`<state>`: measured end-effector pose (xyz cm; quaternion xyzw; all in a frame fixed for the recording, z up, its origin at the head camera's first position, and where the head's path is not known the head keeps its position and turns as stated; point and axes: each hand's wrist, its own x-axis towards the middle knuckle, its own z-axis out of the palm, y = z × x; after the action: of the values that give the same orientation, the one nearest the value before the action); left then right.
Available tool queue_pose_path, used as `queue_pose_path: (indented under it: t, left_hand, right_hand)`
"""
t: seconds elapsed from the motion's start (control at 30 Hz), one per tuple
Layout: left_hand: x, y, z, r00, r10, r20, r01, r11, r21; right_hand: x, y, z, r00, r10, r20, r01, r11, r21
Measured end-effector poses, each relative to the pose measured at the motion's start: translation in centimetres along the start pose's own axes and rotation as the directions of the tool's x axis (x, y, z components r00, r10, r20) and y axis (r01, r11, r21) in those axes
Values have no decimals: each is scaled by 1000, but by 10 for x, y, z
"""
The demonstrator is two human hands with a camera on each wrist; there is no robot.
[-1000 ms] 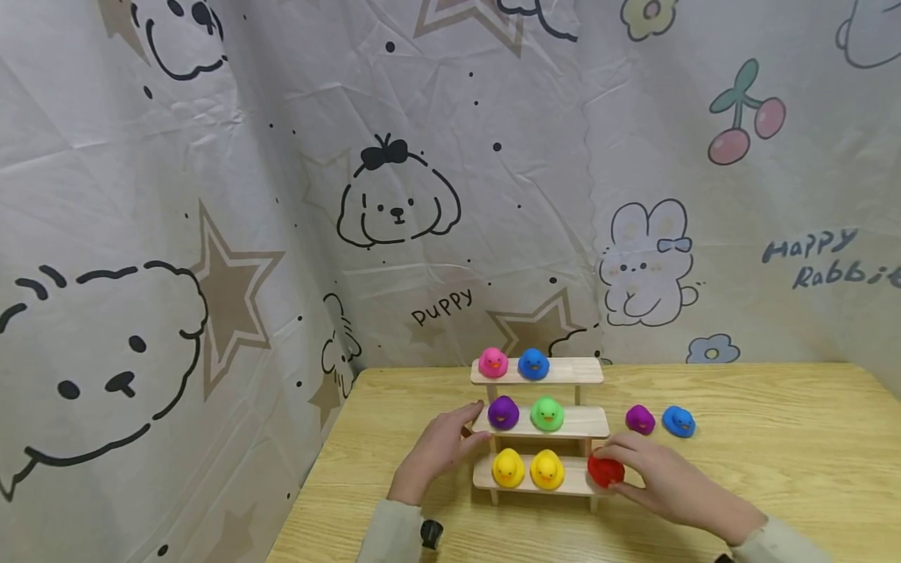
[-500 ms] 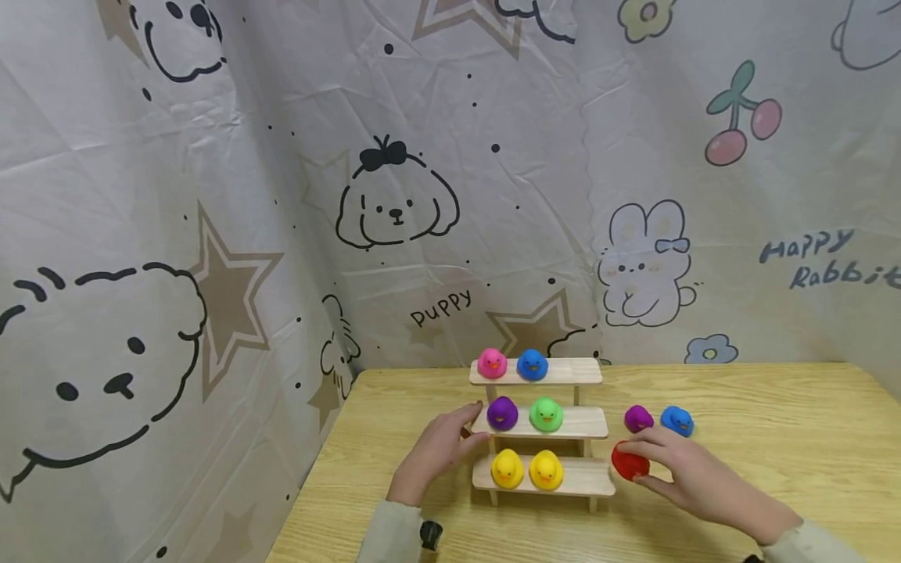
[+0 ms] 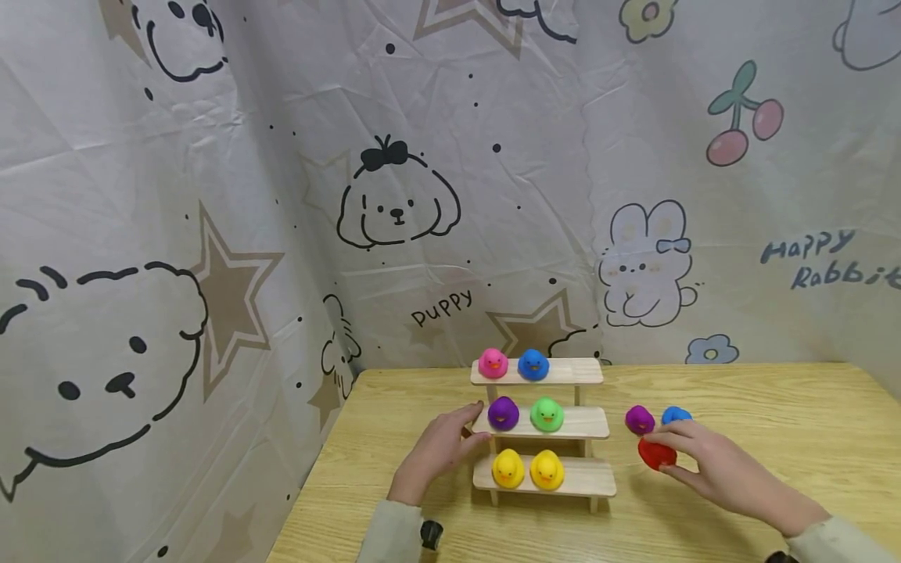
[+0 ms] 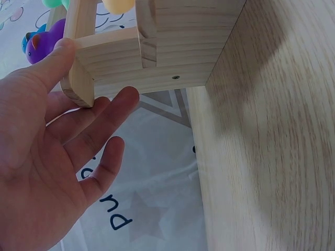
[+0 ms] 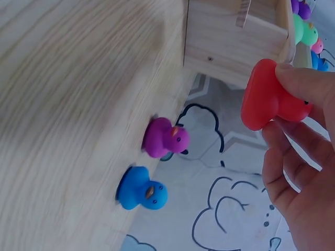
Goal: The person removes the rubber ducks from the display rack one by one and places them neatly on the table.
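Observation:
My right hand [image 3: 732,469] pinches a red rubber duck [image 5: 264,99] between thumb and fingers, to the right of a three-step wooden display stand [image 3: 580,474]. The duck's flat base faces the table side in the right wrist view. At the stand's left, my left hand [image 3: 439,446] grips the end of the middle step, thumb on one face and fingers behind. Two yellow ducks [image 3: 507,469] sit on the bottom step. A purple duck [image 3: 503,414] and a green duck [image 3: 547,414] occupy the middle one. Up top are a pink duck [image 3: 493,363] and a blue duck [image 3: 533,364].
On the wooden table [image 3: 795,407], right of the stand, a magenta duck [image 5: 161,138] and another blue duck [image 5: 138,189] stand side by side. My right hand partly covers that blue duck in the head view. A printed curtain [image 3: 535,195] hangs behind the table.
My right hand has carried the red duck from the right end of the bottom step rightward, off the stand, toward the two ducks on the table. The left hand has stayed put.

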<state>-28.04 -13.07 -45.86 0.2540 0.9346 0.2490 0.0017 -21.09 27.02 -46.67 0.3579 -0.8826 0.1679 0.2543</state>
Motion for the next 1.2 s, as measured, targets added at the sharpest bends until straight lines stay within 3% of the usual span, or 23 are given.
queue_pose_path:
  t: [0.53,0.93,1.2]
  left_hand:
    - [1,0,-1,1000,11,4,-11,1000,24]
    - [0,1,-2,1000,1,10,-1,1000,18]
    - [0,1,-2,1000,3,9,-3,1000,26]
  right_hand:
    - [-9,17,-4,997,80,3,-80,993,-86]
    - [-15,30,-4,992,124,-12,-125,988,-93]
    - [-19,38,-5,977,212,19,-209,973,-100]
